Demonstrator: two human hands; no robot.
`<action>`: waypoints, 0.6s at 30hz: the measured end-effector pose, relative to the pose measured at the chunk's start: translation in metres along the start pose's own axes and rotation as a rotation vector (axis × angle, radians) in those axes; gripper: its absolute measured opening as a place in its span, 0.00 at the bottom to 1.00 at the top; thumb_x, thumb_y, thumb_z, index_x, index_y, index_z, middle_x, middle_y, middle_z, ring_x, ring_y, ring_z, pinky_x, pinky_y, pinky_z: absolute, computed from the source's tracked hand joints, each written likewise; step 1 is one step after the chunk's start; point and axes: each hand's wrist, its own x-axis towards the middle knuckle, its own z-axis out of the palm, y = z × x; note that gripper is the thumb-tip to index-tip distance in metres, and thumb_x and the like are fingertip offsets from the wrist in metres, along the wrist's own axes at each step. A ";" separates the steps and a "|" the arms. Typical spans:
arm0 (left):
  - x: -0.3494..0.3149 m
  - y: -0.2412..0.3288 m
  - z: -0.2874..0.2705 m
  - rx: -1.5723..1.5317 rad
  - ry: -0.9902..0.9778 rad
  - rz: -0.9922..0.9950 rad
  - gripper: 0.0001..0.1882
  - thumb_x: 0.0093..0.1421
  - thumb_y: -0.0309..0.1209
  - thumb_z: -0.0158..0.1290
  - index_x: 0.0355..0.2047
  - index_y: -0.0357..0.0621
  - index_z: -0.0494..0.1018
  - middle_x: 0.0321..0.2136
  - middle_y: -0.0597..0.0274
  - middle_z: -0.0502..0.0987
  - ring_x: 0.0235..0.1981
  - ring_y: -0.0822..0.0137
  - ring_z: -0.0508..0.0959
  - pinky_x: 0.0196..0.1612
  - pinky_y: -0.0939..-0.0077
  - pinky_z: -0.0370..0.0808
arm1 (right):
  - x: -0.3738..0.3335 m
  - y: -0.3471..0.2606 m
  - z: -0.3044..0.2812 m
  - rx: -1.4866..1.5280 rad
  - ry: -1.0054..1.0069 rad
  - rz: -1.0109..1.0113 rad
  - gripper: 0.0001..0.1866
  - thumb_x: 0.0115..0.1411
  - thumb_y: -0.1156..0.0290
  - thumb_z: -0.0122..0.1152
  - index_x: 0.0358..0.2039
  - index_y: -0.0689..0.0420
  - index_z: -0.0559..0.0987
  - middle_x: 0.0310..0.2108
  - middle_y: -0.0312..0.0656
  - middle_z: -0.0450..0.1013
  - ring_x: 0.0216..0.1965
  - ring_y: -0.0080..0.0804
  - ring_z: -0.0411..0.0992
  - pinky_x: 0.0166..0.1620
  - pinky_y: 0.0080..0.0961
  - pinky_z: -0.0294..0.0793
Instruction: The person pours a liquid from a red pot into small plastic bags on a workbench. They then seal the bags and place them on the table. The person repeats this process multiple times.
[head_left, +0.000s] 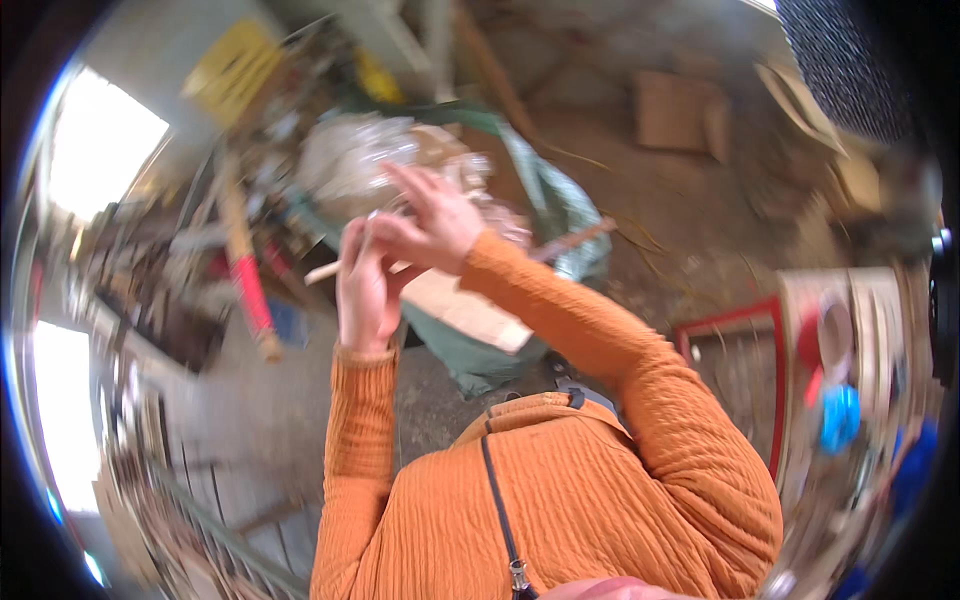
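My left hand (368,290) is raised in front of me, its fingers closed and pointing up. From the right, my right hand (435,218) reaches over to it, with one finger stretched out and others bent against the left fingertips. Something small and thin seems to be pinched where the hands meet, but blur hides its kind. A pale thin stick (323,272) juts out beside my left hand; whether I hold it cannot be told. Below the hands is a large green sack (455,350) with its mouth open, clear plastic (360,160) and a pale flat board (468,308) in it.
A wooden bar with a red band (245,275) leans at the left, near a cluttered heap. Brown cardboard (680,112) lies on the floor at the far right. To the right stand a red frame (735,315) and a shelf with a blue round thing (840,418).
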 end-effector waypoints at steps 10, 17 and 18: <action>-0.059 -0.056 0.131 -0.123 -0.578 -0.112 0.06 0.66 0.33 0.43 0.37 0.44 0.64 0.33 0.65 0.70 0.35 0.72 0.74 0.38 0.68 0.80 | -0.156 -0.008 -0.168 -0.126 0.547 0.015 0.20 0.60 0.62 0.50 0.46 0.64 0.73 0.46 0.51 0.70 0.49 0.44 0.67 0.54 0.35 0.65; -0.143 -0.103 0.247 0.076 -1.216 -0.451 0.07 0.66 0.33 0.42 0.38 0.44 0.65 0.29 0.69 0.70 0.30 0.79 0.72 0.32 0.80 0.76 | -0.366 -0.092 -0.287 0.730 0.760 0.577 0.32 0.61 0.47 0.49 0.60 0.51 0.60 0.57 0.44 0.62 0.54 0.37 0.65 0.46 0.44 0.75; -0.163 -0.117 0.264 0.140 -1.298 -0.475 0.07 0.66 0.33 0.42 0.38 0.44 0.65 0.28 0.70 0.69 0.30 0.80 0.71 0.31 0.82 0.75 | -0.394 -0.108 -0.293 0.801 0.734 0.560 0.34 0.60 0.46 0.48 0.61 0.50 0.58 0.57 0.44 0.62 0.54 0.39 0.65 0.45 0.47 0.75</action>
